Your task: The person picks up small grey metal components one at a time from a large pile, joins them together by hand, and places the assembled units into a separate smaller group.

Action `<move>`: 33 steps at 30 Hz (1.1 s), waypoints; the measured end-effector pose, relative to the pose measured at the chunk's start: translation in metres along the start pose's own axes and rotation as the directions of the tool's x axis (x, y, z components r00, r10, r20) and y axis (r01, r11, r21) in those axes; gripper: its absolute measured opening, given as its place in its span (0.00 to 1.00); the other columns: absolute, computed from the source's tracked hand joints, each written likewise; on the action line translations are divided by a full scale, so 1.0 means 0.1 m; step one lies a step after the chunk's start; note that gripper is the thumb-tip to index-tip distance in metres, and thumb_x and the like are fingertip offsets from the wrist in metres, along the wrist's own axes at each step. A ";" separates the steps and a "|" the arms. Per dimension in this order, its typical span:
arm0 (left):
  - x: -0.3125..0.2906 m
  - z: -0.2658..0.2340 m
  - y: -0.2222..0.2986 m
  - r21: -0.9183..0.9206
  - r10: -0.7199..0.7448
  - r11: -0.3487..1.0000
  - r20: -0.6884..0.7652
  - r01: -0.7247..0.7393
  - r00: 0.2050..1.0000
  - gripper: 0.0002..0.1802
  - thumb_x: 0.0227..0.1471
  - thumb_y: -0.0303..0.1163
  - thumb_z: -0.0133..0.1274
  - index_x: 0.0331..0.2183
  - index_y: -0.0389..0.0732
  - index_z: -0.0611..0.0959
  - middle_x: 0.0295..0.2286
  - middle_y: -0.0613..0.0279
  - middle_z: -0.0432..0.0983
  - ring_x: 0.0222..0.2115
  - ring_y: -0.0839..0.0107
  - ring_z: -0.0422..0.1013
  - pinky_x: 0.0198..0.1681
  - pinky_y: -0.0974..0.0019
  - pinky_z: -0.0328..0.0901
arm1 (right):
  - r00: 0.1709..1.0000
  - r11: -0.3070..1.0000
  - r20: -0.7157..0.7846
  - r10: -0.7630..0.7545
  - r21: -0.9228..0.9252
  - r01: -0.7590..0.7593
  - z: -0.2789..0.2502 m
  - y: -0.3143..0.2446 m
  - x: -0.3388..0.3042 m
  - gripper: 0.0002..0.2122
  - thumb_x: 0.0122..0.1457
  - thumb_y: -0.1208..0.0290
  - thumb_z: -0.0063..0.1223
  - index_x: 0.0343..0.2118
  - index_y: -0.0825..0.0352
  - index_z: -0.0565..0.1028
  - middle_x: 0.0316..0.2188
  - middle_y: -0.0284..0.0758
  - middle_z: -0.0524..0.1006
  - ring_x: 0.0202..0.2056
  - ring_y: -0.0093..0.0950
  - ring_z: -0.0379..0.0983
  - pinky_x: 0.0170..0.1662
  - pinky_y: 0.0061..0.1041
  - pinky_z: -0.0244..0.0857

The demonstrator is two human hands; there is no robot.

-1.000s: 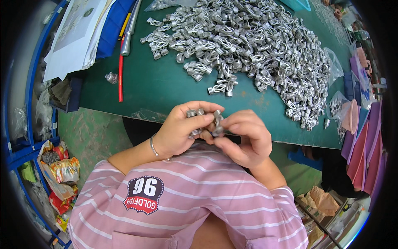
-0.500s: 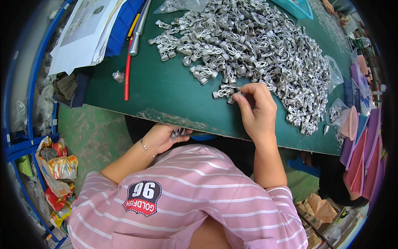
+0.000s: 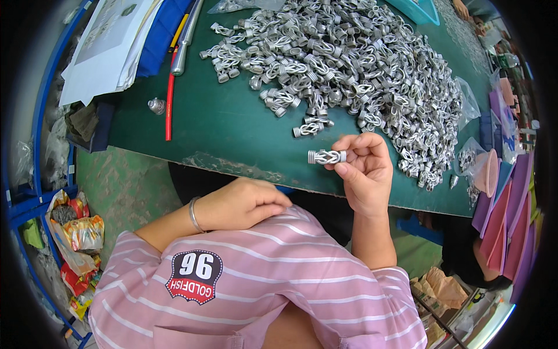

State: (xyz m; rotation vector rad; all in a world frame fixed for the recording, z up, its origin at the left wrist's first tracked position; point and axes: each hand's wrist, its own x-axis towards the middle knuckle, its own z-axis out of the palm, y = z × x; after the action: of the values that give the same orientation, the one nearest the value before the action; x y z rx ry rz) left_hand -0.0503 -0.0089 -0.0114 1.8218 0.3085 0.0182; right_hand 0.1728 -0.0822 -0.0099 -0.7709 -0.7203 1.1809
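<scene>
A silver metal fitting with ribbed ends and an open twisted-loop middle is pinched between the thumb and fingers of my right hand. It is held nearly level above the near part of the green table. My left hand lies in front of the striped shirt, below the table edge, back of the hand up. Its fingers curl under, so whatever they may hold is hidden. Beyond my right hand spreads a large heap of similar silver fittings, with a small cluster at its near side.
Left of the heap lie a red pencil, a metal rod and a small silver piece. Papers rest by a blue folder at the far left. A turquoise tray stands at the far right; another person's hand shows beyond.
My right hand has drawn back from the small cluster toward me with one fitting. My left hand has turned over and come nearer my body, hiding the silver pieces seen in it before.
</scene>
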 end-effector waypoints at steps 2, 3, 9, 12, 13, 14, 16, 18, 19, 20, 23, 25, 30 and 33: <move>0.08 0.01 0.14 -0.578 -0.122 0.816 -0.192 -0.012 0.974 0.15 0.49 0.22 0.51 0.41 0.31 0.72 0.33 0.54 0.73 0.31 0.70 0.72 0.33 0.71 0.67 | 1.000 0.999 0.007 0.011 0.032 -0.011 0.03 0.02 0.00 0.16 0.47 0.90 0.51 0.38 0.70 0.63 0.37 0.43 0.71 0.37 0.27 0.71 0.41 0.25 0.70; 0.14 0.03 0.20 -0.794 -0.216 0.603 -0.249 -0.071 0.944 0.14 0.49 0.22 0.50 0.40 0.30 0.72 0.30 0.57 0.73 0.30 0.72 0.72 0.31 0.73 0.67 | 1.000 0.999 0.017 0.016 0.040 -0.016 0.04 0.04 0.00 0.16 0.47 0.90 0.51 0.38 0.70 0.63 0.37 0.43 0.71 0.37 0.27 0.71 0.40 0.25 0.70; 0.39 0.08 0.21 -0.636 -0.175 0.739 -0.501 -0.223 0.848 0.11 0.48 0.21 0.53 0.36 0.32 0.75 0.28 0.62 0.70 0.23 0.82 0.68 0.24 0.80 0.64 | 0.994 0.992 -0.027 0.103 -0.065 -0.104 0.07 -0.01 -0.06 0.11 0.50 0.87 0.51 0.37 0.74 0.68 0.38 0.43 0.72 0.34 0.25 0.72 0.34 0.20 0.71; 0.40 0.12 0.16 -0.411 -0.010 0.854 -0.626 -0.320 0.780 0.10 0.45 0.19 0.55 0.34 0.33 0.77 0.27 0.65 0.69 0.23 0.82 0.67 0.23 0.80 0.63 | 0.990 0.988 -0.025 0.137 -0.063 -0.139 0.03 0.00 -0.09 0.04 0.52 0.84 0.50 0.32 0.75 0.71 0.37 0.42 0.71 0.32 0.24 0.73 0.33 0.18 0.70; 0.40 0.12 0.16 -0.381 0.002 0.868 -0.640 -0.319 0.768 0.10 0.45 0.19 0.55 0.34 0.34 0.77 0.27 0.65 0.69 0.23 0.82 0.67 0.23 0.80 0.63 | 0.994 0.990 -0.009 0.108 -0.090 -0.108 0.03 0.01 -0.09 0.04 0.52 0.85 0.50 0.32 0.75 0.71 0.37 0.42 0.71 0.33 0.24 0.72 0.33 0.18 0.70; 0.40 0.12 0.16 -0.350 0.013 0.881 -0.654 -0.318 0.757 0.10 0.44 0.18 0.56 0.33 0.34 0.77 0.26 0.66 0.69 0.22 0.82 0.67 0.23 0.80 0.63 | 0.997 0.990 0.007 0.079 -0.117 -0.077 0.02 0.04 -0.09 0.05 0.51 0.85 0.50 0.32 0.75 0.71 0.38 0.42 0.71 0.33 0.24 0.72 0.34 0.18 0.69; 0.42 0.13 0.15 -0.340 0.034 0.874 -0.672 -0.348 0.740 0.11 0.43 0.18 0.56 0.34 0.35 0.77 0.26 0.66 0.69 0.22 0.82 0.67 0.23 0.79 0.62 | 1.000 0.977 0.029 0.002 -0.211 0.005 0.01 0.07 -0.09 0.06 0.50 0.86 0.51 0.32 0.74 0.70 0.38 0.42 0.70 0.34 0.24 0.71 0.35 0.18 0.68; 0.42 0.13 0.14 -0.354 0.023 0.867 -0.673 -0.350 0.739 0.12 0.44 0.18 0.56 0.35 0.34 0.77 0.26 0.65 0.69 0.22 0.82 0.67 0.24 0.79 0.63 | 0.994 0.934 0.046 -0.094 -0.342 0.104 0.02 0.08 -0.10 0.07 0.49 0.87 0.52 0.31 0.73 0.69 0.39 0.42 0.69 0.35 0.23 0.69 0.36 0.18 0.66; 0.41 0.13 0.14 -0.374 0.004 0.864 -0.664 -0.337 0.747 0.12 0.44 0.18 0.55 0.35 0.34 0.77 0.26 0.65 0.70 0.22 0.82 0.67 0.25 0.79 0.63 | 0.991 0.932 0.026 -0.129 -0.339 0.131 0.04 0.09 -0.12 0.08 0.48 0.87 0.53 0.31 0.72 0.68 0.39 0.42 0.69 0.35 0.23 0.69 0.37 0.18 0.66; 0.40 0.12 0.15 -0.393 -0.015 0.861 -0.655 -0.323 0.756 0.12 0.44 0.18 0.55 0.35 0.34 0.77 0.27 0.65 0.70 0.23 0.82 0.68 0.25 0.79 0.64 | 0.986 0.928 0.005 -0.165 -0.337 0.157 0.07 0.09 -0.14 0.09 0.47 0.88 0.54 0.31 0.71 0.68 0.40 0.42 0.68 0.36 0.23 0.68 0.37 0.18 0.66; 0.38 0.09 0.19 -0.596 -0.156 0.766 -0.536 -0.241 0.830 0.12 0.49 0.19 0.50 0.39 0.31 0.75 0.28 0.60 0.71 0.26 0.77 0.70 0.29 0.75 0.68 | 0.943 0.841 0.026 -0.333 -0.443 0.309 0.20 0.08 -0.13 0.13 0.45 0.88 0.56 0.30 0.68 0.66 0.36 0.42 0.72 0.33 0.25 0.70 0.35 0.21 0.66; 0.40 0.07 0.19 -0.781 -0.266 0.596 -0.412 -0.188 0.871 0.11 0.52 0.22 0.47 0.40 0.31 0.75 0.29 0.60 0.72 0.26 0.76 0.71 0.28 0.74 0.69 | 0.898 0.706 0.136 -0.419 -0.572 0.417 0.25 0.05 -0.10 0.12 0.44 0.88 0.56 0.29 0.68 0.67 0.32 0.41 0.74 0.31 0.27 0.71 0.34 0.22 0.66; 0.39 -0.08 0.25 -0.989 -0.330 0.140 -0.098 -0.054 0.939 0.10 0.53 0.28 0.47 0.37 0.34 0.72 0.25 0.62 0.70 0.22 0.77 0.67 0.18 0.76 0.63 | 0.856 0.247 0.401 -0.328 -0.838 0.487 0.26 -0.08 0.12 0.08 0.44 0.83 0.55 0.30 0.70 0.72 0.29 0.41 0.73 0.31 0.37 0.70 0.35 0.29 0.63; 0.37 -0.02 0.15 -0.969 -0.288 0.209 -0.189 -0.131 0.939 0.07 0.52 0.28 0.49 0.33 0.36 0.71 0.20 0.66 0.66 0.17 0.80 0.61 0.15 0.77 0.57 | 0.926 0.007 0.206 -0.315 -0.976 0.219 0.13 0.02 0.32 0.08 0.46 0.80 0.54 0.31 0.68 0.72 0.30 0.40 0.70 0.33 0.39 0.65 0.38 0.33 0.59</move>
State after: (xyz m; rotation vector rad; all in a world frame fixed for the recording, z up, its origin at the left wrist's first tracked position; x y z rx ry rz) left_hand -0.0121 -0.0022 -0.0016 0.4328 0.4868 0.3885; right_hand 0.1686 -0.0491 -0.0020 -1.7421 -1.6135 0.0293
